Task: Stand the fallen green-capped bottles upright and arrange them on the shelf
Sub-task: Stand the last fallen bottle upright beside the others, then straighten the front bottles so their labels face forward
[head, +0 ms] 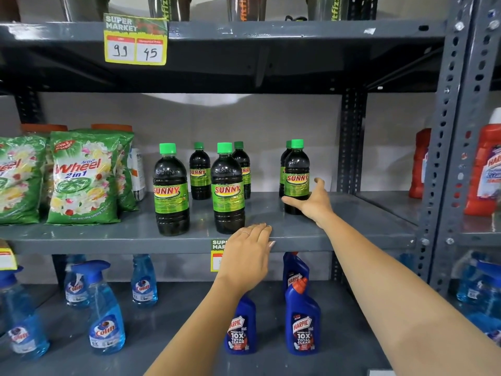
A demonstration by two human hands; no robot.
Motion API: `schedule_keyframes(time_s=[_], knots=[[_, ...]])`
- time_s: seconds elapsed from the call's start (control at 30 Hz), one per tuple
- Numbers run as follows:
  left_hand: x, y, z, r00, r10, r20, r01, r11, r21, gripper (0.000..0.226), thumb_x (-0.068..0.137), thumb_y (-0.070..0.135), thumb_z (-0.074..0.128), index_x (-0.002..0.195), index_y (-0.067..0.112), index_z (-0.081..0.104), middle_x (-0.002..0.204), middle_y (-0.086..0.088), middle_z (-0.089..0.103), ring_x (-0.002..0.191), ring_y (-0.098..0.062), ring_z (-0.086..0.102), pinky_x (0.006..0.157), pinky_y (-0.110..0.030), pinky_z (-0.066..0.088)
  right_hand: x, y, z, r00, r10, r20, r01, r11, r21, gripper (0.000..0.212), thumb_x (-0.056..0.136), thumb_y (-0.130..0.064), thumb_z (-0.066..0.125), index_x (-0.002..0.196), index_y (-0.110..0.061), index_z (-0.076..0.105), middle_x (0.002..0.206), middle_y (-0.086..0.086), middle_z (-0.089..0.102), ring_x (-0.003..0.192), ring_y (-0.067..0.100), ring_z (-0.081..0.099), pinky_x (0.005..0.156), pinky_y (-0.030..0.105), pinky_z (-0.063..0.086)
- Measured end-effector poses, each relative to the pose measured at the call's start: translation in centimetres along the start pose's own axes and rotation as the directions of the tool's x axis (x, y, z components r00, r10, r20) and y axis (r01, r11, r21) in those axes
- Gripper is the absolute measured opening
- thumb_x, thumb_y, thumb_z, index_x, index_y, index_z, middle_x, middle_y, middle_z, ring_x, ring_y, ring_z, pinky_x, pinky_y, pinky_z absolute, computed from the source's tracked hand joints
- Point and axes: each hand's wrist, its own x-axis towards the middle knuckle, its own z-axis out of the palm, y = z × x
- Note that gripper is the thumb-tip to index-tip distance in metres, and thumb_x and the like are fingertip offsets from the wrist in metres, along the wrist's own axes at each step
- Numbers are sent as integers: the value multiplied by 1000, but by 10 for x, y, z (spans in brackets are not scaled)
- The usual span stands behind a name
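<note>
Several dark bottles with green caps and green SUNNY labels stand upright on the grey middle shelf [360, 226]. Two are at the front, the left one [170, 191] and the middle one [227, 191], with two smaller-looking ones behind them [200, 172] [244, 165]. To the right stands another bottle [296, 169], with one more half hidden behind it [284, 161]. My right hand [314, 204] wraps around the lower part of that right front bottle, thumb on its right side. My left hand [246, 256] lies flat on the shelf's front edge, holding nothing.
Green Wheel detergent bags [81, 177] fill the shelf's left end. A grey upright post [444, 147] bounds the right side, with red bottles [485, 169] beyond it. Blue Colin sprays [105, 316] and Harpic bottles [302, 321] stand on the shelf below. A price tag [135, 40] hangs above.
</note>
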Motion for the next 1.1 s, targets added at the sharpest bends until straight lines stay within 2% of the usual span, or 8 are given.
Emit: schedule_keyframes(time_s=[0.07, 0.17, 0.23, 0.37, 0.5, 0.63, 0.8, 1.1], knots=[[0, 0, 1, 1000, 0, -5, 0, 1000, 0, 38, 96, 29, 44, 125, 9, 59, 125, -8, 64, 111, -24, 60, 97, -36, 45, -2, -1, -1, 1000, -9, 25, 8, 1000, 18, 113, 65, -40, 88, 151, -18, 17, 145, 10, 45, 132, 29, 44, 103, 41, 39], [0, 0, 1, 1000, 2, -13, -2, 1000, -17, 40, 96, 30, 39, 124, 9, 59, 123, -8, 64, 111, -23, 60, 97, -35, 45, -3, 1, -1, 998, -16, 55, 16, 1000, 0, 84, 69, -32, 87, 137, -16, 40, 132, 5, 59, 119, 23, 55, 89, 31, 44], [0, 0, 1, 1000, 4, -20, -4, 1000, -17, 40, 96, 30, 39, 123, 9, 60, 122, -8, 65, 111, -23, 60, 97, -35, 45, -4, 1, -1, 999, -18, 45, 19, 1000, -12, 77, 68, -33, 88, 130, -15, 45, 126, 5, 61, 114, 22, 57, 85, 30, 44], [0, 1, 1, 1000, 3, -27, -4, 1000, -21, 38, 96, 30, 42, 122, 9, 60, 122, -8, 66, 110, -23, 61, 96, -35, 45, -5, 0, -1, 999, -18, 38, 19, 999, -35, 80, 66, -35, 88, 129, -15, 43, 126, 7, 61, 113, 23, 57, 87, 32, 46], [0, 0, 1, 1000, -2, -22, 1, 1000, -16, 37, 96, 29, 45, 124, 10, 60, 123, -8, 65, 111, -23, 60, 97, -35, 45, -5, -4, -3, 999, 11, 49, -11, 1000, 0, 96, 68, -40, 86, 143, -14, 31, 133, 7, 57, 121, 26, 53, 91, 34, 44], [1, 0, -1, 1000, 4, -17, -4, 1000, -16, 35, 95, 28, 49, 123, 9, 61, 122, -8, 65, 110, -23, 61, 96, -34, 46, -8, -8, -4, 998, 36, 54, -33, 998, -56, 75, 68, -41, 86, 127, -13, 50, 126, 6, 61, 113, 23, 57, 82, 30, 43], [2, 0, -4, 1000, 21, -21, -21, 1000, 2, 34, 94, 27, 52, 121, 8, 62, 119, -9, 67, 107, -23, 63, 93, -34, 47, -18, -14, -15, 996, 51, 70, -42, 991, -125, 77, 64, -45, 88, 124, -13, 51, 122, 4, 61, 104, 20, 56, 79, 30, 43], [1, 3, -7, 1000, 16, -27, -16, 1000, -2, 32, 92, 24, 58, 118, 6, 64, 116, -10, 68, 103, -25, 65, 90, -35, 49, -64, -17, -40, 996, -41, 78, 51, 990, -132, 76, 61, -47, 88, 120, -17, 52, 111, -4, 58, 99, 12, 53, 81, 26, 43]])
